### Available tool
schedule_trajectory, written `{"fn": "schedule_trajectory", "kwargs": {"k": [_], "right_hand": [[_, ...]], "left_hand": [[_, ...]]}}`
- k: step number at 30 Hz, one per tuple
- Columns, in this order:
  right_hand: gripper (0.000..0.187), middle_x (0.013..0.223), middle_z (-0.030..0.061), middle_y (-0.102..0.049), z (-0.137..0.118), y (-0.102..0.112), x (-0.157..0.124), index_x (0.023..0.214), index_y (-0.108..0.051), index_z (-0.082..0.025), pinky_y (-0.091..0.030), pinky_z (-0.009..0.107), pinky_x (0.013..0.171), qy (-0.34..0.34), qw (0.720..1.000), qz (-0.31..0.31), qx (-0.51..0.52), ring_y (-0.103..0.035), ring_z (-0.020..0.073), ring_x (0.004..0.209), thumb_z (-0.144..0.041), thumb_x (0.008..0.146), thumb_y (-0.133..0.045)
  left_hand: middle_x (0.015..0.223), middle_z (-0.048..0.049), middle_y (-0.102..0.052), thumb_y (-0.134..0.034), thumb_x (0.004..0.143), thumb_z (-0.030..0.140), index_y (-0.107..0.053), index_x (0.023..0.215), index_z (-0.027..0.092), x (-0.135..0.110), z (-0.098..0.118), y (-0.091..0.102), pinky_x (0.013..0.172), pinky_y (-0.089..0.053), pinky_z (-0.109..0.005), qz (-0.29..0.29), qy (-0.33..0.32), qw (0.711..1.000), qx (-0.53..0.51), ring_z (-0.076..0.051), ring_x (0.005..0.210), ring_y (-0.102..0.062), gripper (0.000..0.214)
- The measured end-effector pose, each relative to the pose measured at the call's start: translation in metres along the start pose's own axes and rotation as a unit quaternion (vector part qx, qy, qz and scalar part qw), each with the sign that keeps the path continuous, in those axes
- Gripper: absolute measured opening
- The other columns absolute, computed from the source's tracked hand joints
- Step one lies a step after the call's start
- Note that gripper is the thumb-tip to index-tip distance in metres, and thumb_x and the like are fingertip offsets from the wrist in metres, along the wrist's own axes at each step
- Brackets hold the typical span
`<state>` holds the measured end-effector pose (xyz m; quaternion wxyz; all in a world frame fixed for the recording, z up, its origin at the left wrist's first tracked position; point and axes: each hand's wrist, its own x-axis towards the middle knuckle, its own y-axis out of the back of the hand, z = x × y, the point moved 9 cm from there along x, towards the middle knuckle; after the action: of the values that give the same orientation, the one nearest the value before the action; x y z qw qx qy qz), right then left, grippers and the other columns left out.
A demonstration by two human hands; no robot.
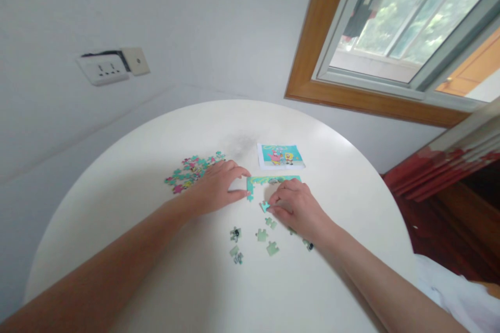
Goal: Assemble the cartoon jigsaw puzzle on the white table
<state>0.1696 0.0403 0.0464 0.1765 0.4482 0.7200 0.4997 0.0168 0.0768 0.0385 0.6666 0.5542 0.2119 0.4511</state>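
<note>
Between the thumb and fingers of my right hand (295, 205) is a teal jigsaw piece (265, 207), held just below the joined part. That joined part of the puzzle (250, 187) is a teal top row with a short strip down its left side; my right hand covers some of it. My left hand (221, 184) is open, thumb and forefinger apart, with their tips at the left edge of the strip. A pile of mixed loose pieces (191, 169) lies behind and left of my left hand, partly hidden by it.
A picture card (282, 156) with cartoon figures lies beyond the joined row. Nearer me are several loose pale green pieces (261, 234) and darker-marked pieces (235, 234). The round white table (187, 281) stands near a wall with a socket (103, 68) and a window frame (304, 75).
</note>
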Motion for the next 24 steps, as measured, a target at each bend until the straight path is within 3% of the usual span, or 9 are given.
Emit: {"fn": "schedule_trajectory", "kwargs": {"k": [5,10,20,24], "right_hand": [[0.005,0.091,0.0022,-0.062,-0.014,-0.004,0.006,0.085,-0.068,-0.023,-0.031,0.034,0.081,-0.016,0.999,0.036,-0.006,-0.050,0.0200,0.092,-0.022,0.080,-0.067],[0.004,0.091,0.0013,-0.063,-0.020,-0.008,0.009,0.084,-0.068,-0.023,-0.029,0.034,0.079,-0.023,0.999,0.033,-0.011,-0.050,0.0192,0.092,-0.026,0.081,-0.067],[0.009,0.092,0.0012,-0.062,-0.027,-0.009,0.009,0.090,-0.066,-0.024,-0.027,0.033,0.077,-0.005,0.998,0.039,-0.045,-0.048,0.0198,0.092,-0.028,0.082,-0.066],[0.010,0.093,0.0008,-0.061,-0.034,-0.008,0.006,0.093,-0.068,-0.028,-0.026,0.034,0.079,0.033,0.997,0.031,-0.057,-0.047,0.0187,0.093,-0.029,0.087,-0.061]], "left_hand": [[0.103,-0.0041,-0.059,-0.062,0.080,0.039,-0.061,0.109,0.024,0.000,-0.002,-0.001,0.092,-0.037,-0.035,0.005,0.004,1.000,0.001,-0.024,0.103,-0.053,0.032],[0.104,-0.0041,-0.059,-0.061,0.081,0.040,-0.060,0.109,0.024,0.000,-0.002,-0.001,0.093,-0.037,-0.036,0.012,-0.008,1.000,-0.002,-0.023,0.102,-0.053,0.033],[0.103,-0.0046,-0.059,-0.063,0.080,0.038,-0.061,0.109,0.023,0.000,-0.002,-0.001,0.091,-0.038,-0.036,0.010,-0.007,1.000,0.000,-0.024,0.102,-0.053,0.033],[0.102,-0.0042,-0.059,-0.064,0.079,0.036,-0.061,0.108,0.023,0.000,-0.001,0.000,0.091,-0.038,-0.036,0.016,-0.005,1.000,0.004,-0.024,0.101,-0.054,0.032]]}}
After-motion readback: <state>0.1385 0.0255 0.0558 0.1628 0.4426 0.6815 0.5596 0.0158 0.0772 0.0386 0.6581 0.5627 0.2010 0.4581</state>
